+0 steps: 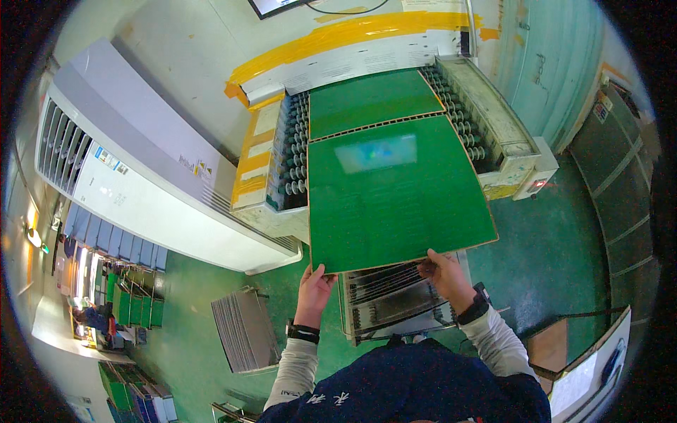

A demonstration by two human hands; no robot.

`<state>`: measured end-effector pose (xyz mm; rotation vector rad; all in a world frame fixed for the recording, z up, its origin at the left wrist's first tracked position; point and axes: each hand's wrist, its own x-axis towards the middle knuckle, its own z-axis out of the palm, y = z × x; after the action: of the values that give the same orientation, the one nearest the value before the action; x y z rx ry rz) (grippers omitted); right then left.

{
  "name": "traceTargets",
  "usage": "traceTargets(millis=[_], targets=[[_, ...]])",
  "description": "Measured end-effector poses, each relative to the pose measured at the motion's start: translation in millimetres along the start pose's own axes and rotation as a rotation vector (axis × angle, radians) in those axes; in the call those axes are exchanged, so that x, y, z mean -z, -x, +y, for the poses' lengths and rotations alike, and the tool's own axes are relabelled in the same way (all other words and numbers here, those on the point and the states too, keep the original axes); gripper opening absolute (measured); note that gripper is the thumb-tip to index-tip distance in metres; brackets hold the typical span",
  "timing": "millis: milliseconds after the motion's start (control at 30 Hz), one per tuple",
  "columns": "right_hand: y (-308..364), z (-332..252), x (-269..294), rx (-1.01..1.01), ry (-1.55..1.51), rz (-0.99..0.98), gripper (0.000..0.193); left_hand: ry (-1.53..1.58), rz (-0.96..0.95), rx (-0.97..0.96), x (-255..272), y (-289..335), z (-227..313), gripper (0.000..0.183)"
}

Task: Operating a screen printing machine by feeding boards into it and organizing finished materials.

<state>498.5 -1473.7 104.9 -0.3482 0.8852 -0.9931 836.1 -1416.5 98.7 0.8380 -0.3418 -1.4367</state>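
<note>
A glossy green panel (402, 204) with thin brown edges lies partly on a roller conveyor (296, 162), its near end reaching out toward me. My left hand (316, 283) grips its near left corner, thumb on top. Along the near edge, to the right of the middle, my right hand (447, 276) pinches the panel with the thumb above and the fingers below. Farther in on the rollers lies a second green panel (374, 104), a narrow gap between the two. Light reflects off the nearer panel's far half.
Below the panel stands a slotted rack (395, 303). A tall white air conditioner (162, 183) is at the left, near a bundle of grey boards (243, 330) on the green floor. A box with a switch (539, 173) juts from the conveyor's right side. At far left a person (95, 319) is near more racks.
</note>
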Motion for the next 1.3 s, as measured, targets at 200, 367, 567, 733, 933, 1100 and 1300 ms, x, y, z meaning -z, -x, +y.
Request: traceTargets(millis=[200, 367, 567, 733, 933, 1100, 1300], targets=[[-10.7, -0.2, 2.3, 0.005, 0.031, 0.002, 0.014, 0.008, -0.002, -0.012, 2.1, -8.4, 0.4, 0.022], [-17.7, 0.2, 2.6, 0.028, 0.038, -0.007, 0.014, 0.006, 0.006, -0.004, 4.5, -14.4, 1.1, 0.024], [-16.7, -6.6, -7.0, 0.024, 0.023, 0.018, 0.013, 0.001, 0.008, 0.008, -4.6, -18.3, 5.5, 0.020], [-21.5, -6.6, -7.7, 0.015, 0.007, 0.043, 0.013, 0.013, 0.000, 0.002, -8.5, -20.8, 7.4, 0.019], [-26.5, -8.6, -7.0, 0.042, 0.024, -0.005, 0.014, 0.006, -0.016, 0.000, -11.6, -26.2, 9.8, 0.017], [-28.9, -9.8, -10.1, 0.045, 0.026, 0.001, 0.012, 0.001, -0.003, -0.013, -10.7, -30.0, 9.9, 0.018], [-30.4, -12.4, -16.5, 0.041, 0.023, 0.021, 0.012, -0.011, -0.005, -0.002, -7.9, -35.3, 12.3, 0.020]])
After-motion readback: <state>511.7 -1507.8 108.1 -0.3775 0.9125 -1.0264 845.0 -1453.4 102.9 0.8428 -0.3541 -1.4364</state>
